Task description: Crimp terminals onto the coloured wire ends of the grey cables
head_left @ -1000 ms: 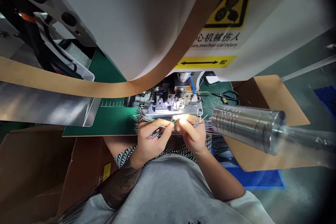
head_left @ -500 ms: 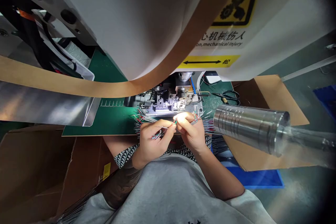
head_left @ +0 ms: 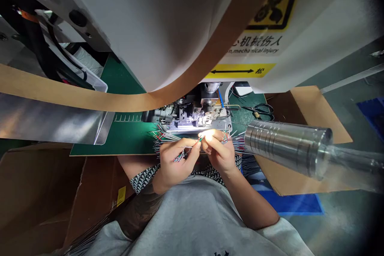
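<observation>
Thin coloured wires (head_left: pixel 199 140), with red and green showing, run between my two hands just in front of the lit machine head (head_left: pixel 202 118). My left hand (head_left: pixel 178 162) is closed, pinching the wires between thumb and forefinger; a small bunch of wire ends (head_left: pixel 179 157) sticks out of its palm. The fingers of my right hand (head_left: pixel 220 150) are pinched on the wires from the other side, and red and green wire ends show above its knuckles. Bundles of grey cable with stripped coloured ends lie on the bench beside both hands.
A metal cylinder (head_left: pixel 288 148) juts in at the right. Black-handled scissors (head_left: pixel 261 111) lie on the green bench (head_left: pixel 126 138). A paper strip (head_left: pixel 120 102) curves over a metal plate (head_left: pixel 54 120) on the left. Cardboard boxes (head_left: pixel 318 108) stand at both sides.
Both hands stay at nearly the same place, with the wires still pinched between them. The right fingers have shifted slightly.
</observation>
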`<state>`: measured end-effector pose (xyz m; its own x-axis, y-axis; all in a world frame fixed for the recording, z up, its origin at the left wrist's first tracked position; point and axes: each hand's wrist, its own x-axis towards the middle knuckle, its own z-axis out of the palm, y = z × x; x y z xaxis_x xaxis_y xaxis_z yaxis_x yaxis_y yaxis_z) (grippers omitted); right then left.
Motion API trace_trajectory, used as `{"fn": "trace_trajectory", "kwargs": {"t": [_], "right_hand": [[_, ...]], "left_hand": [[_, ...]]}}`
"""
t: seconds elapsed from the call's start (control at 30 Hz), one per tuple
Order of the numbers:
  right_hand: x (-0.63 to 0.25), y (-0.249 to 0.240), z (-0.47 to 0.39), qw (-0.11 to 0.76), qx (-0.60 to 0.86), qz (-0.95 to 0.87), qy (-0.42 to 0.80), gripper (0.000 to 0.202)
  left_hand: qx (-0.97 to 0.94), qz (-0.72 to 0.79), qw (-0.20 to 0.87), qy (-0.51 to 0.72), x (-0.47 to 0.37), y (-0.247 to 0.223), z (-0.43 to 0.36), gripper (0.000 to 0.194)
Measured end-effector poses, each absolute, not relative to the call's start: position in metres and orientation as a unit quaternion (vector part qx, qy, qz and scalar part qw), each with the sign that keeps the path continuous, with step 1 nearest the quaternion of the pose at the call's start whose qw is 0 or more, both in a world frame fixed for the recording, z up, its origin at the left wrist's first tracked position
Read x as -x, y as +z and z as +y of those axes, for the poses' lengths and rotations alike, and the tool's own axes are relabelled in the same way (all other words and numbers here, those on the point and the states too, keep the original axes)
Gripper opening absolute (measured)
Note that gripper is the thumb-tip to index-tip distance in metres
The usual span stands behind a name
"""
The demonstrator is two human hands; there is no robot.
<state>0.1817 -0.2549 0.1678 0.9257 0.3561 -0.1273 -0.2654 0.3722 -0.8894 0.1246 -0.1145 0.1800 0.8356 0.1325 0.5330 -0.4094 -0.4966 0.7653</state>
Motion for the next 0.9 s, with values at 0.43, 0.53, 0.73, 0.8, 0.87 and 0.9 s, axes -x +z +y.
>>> {"fn": "trace_trajectory", "kwargs": {"t": [0.43, 0.53, 0.73, 0.8, 0.87, 0.9], "right_hand": [[-0.185, 0.170, -0.254, 0.836, 0.513, -0.030, 0.194, 0.037], [-0.183, 0.165, -0.255, 0.840, 0.506, -0.030, 0.194, 0.032], [-0.179, 0.145, -0.264, 0.815, 0.543, -0.104, 0.174, 0.018], [-0.179, 0.138, -0.267, 0.789, 0.586, -0.140, 0.122, 0.015], [-0.180, 0.133, -0.269, 0.782, 0.604, -0.137, 0.067, 0.013], [-0.181, 0.131, -0.270, 0.785, 0.606, -0.123, 0.042, 0.013]], "left_hand": [[-0.824, -0.095, 0.484, 0.278, -0.125, 0.181, -0.116, 0.013], [-0.823, -0.093, 0.487, 0.278, -0.124, 0.180, -0.116, 0.012], [-0.821, -0.088, 0.493, 0.273, -0.126, 0.180, -0.114, 0.013], [-0.812, -0.089, 0.512, 0.265, -0.127, 0.180, -0.109, 0.012], [-0.803, -0.082, 0.535, 0.249, -0.128, 0.180, -0.102, 0.011], [-0.801, -0.075, 0.541, 0.245, -0.128, 0.179, -0.099, 0.011]]}}
